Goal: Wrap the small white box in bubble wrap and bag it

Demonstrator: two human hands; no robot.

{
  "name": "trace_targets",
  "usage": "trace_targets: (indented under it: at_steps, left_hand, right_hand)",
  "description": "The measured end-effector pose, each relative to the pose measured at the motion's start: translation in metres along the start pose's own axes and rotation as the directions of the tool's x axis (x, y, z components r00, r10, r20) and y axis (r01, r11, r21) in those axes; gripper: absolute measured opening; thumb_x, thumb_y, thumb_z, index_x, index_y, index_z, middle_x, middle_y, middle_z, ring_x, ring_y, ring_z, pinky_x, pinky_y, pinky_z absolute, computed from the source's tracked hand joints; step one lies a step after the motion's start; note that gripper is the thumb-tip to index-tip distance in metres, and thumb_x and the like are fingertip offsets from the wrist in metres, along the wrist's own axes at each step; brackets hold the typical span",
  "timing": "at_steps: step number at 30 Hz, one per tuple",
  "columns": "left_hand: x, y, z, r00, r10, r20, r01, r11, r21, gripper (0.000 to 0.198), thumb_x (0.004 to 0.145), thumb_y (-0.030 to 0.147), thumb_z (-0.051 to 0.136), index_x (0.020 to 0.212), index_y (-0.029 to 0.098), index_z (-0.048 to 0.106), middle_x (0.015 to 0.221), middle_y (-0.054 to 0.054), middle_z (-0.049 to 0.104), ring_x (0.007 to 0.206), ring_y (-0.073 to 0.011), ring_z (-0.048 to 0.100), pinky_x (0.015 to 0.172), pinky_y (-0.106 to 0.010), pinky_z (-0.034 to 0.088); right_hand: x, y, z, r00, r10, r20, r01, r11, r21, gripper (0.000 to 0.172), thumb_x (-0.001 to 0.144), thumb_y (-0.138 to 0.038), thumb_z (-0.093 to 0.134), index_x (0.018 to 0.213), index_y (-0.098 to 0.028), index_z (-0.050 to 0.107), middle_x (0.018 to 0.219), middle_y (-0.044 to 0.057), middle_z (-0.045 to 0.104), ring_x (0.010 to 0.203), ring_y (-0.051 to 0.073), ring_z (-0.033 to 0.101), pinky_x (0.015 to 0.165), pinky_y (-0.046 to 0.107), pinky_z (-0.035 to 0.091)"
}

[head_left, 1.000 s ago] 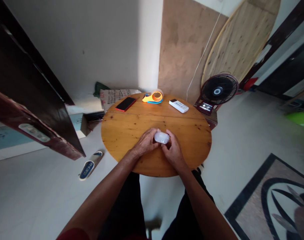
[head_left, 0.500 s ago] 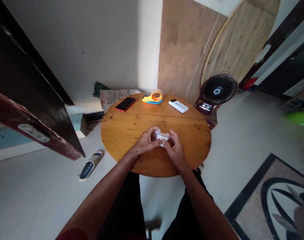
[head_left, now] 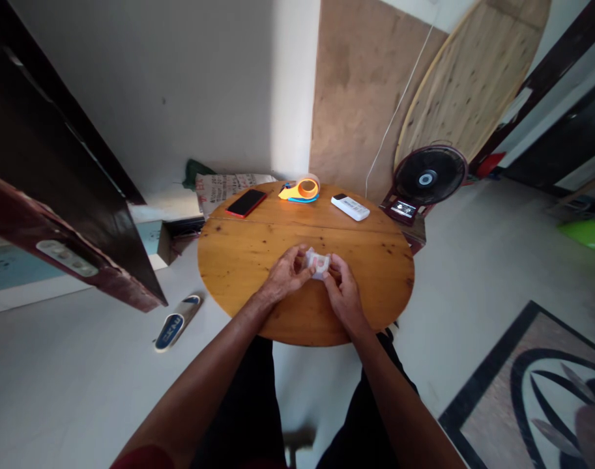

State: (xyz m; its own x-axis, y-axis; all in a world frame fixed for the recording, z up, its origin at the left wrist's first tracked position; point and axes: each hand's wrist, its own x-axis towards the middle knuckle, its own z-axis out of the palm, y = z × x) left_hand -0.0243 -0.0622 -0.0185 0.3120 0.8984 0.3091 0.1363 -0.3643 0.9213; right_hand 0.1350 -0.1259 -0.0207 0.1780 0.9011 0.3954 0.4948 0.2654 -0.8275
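Both my hands meet over the middle of a round wooden table point(head_left: 238, 254). My left hand point(head_left: 285, 277) and my right hand point(head_left: 343, 293) pinch a small clear plastic box point(head_left: 317, 263) between their fingertips. The box looks whitish with a hint of red inside, and it is held just above the tabletop. What is inside it I cannot make out.
At the table's far edge lie a red-cased phone point(head_left: 246, 202), an orange tape dispenser point(head_left: 301, 189) and a white remote point(head_left: 350, 207). A floor fan point(head_left: 428, 177) stands behind on the right, a dark door point(head_left: 57, 195) on the left, a slipper point(head_left: 176, 322) on the floor.
The box has been turned and worked in my fingers: it lay flat and whole a second ago, and now it is tipped with a reddish inside showing. My arms stayed in place.
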Motion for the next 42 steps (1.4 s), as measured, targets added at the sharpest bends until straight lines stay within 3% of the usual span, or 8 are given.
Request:
trace_targets:
  at_steps: [5,13,22,25,28,30,35,42]
  left_hand:
    - [0.002,-0.007,0.001,1.000,0.010,0.012,-0.009,0.996,-0.083,0.051,0.076,0.030,0.065,0.122,0.016,0.050,0.103,-0.007,0.059,0.085,-0.0147,0.059,0.076,-0.029,0.052]
    - [0.002,-0.008,-0.004,0.993,0.114,0.024,-0.117,0.980,0.158,0.041,0.078,0.026,0.063,0.119,0.019,0.059,0.100,-0.006,0.060,0.080,-0.0141,0.057,0.075,-0.029,0.050]
    - [0.001,-0.006,-0.004,0.994,0.105,0.024,-0.108,0.976,0.188,0.043,0.079,0.025,0.061,0.122,0.018,0.057,0.104,-0.008,0.060,0.079,-0.0145,0.058,0.073,-0.030,0.052]
    - [0.001,-0.002,-0.005,0.995,0.097,-0.003,-0.093,0.964,0.248,0.051,0.077,0.026,0.063,0.126,0.018,0.053,0.117,-0.010,0.059,0.097,-0.0199,0.059,0.087,-0.037,0.051]
    - [0.005,0.002,-0.006,0.988,0.155,0.023,-0.154,0.933,0.325,0.057,0.073,0.022,0.065,0.129,0.018,0.051,0.132,-0.012,0.053,0.126,-0.0274,0.045,0.109,-0.048,0.034]
    - [0.008,0.002,-0.004,0.986,0.154,0.060,-0.165,0.942,0.292,0.061,0.072,0.018,0.064,0.131,0.018,0.049,0.138,-0.012,0.048,0.132,-0.0282,0.040,0.112,-0.050,0.029]
    - [0.012,0.001,0.003,0.991,-0.002,0.137,-0.003,0.999,0.038,0.061,0.072,0.017,0.060,0.132,0.015,0.048,0.124,-0.012,0.058,0.107,-0.0222,0.059,0.094,-0.040,0.049]
    - [0.005,-0.005,0.003,0.997,-0.027,0.071,0.033,0.995,-0.092,0.051,0.074,0.030,0.067,0.121,0.015,0.055,0.107,-0.008,0.063,0.092,-0.0172,0.061,0.083,-0.032,0.052]
  right_hand:
    - [0.001,-0.001,-0.001,0.999,-0.037,0.027,0.038,0.998,-0.044,0.043,0.088,-0.027,0.050,0.131,-0.022,0.048,0.128,0.010,0.057,0.118,0.023,0.054,0.103,0.044,0.042]
    - [0.002,0.000,-0.001,0.991,-0.118,0.057,0.127,0.971,-0.202,0.044,0.090,-0.030,0.046,0.133,-0.022,0.050,0.144,0.011,0.041,0.135,0.025,0.036,0.112,0.048,0.030]
    - [0.002,0.000,0.002,0.983,-0.164,0.077,0.181,0.926,-0.331,0.040,0.090,-0.029,0.045,0.128,-0.023,0.057,0.144,0.011,0.041,0.130,0.027,0.041,0.108,0.051,0.034]
    - [0.002,0.002,0.002,0.982,-0.171,0.075,0.186,0.932,-0.311,0.040,0.090,-0.028,0.046,0.128,-0.025,0.056,0.143,0.010,0.043,0.131,0.027,0.040,0.108,0.051,0.034]
    - [0.003,0.003,0.002,0.980,-0.186,0.076,0.200,0.942,-0.271,0.039,0.090,-0.027,0.045,0.127,-0.025,0.056,0.144,0.009,0.042,0.133,0.025,0.039,0.110,0.049,0.034]
    - [0.003,0.001,0.001,0.980,-0.180,0.086,0.196,0.948,-0.249,0.038,0.090,-0.027,0.045,0.126,-0.024,0.057,0.144,0.009,0.043,0.133,0.025,0.039,0.110,0.048,0.034]
    - [0.003,-0.002,0.001,0.983,-0.158,0.093,0.175,0.961,-0.214,0.037,0.090,-0.028,0.046,0.125,-0.023,0.057,0.141,0.010,0.047,0.131,0.025,0.043,0.109,0.047,0.035]
    - [0.005,0.000,0.001,0.981,-0.171,0.097,0.187,0.961,-0.202,0.039,0.088,-0.025,0.046,0.125,-0.024,0.057,0.139,0.009,0.050,0.128,0.024,0.046,0.108,0.046,0.038]
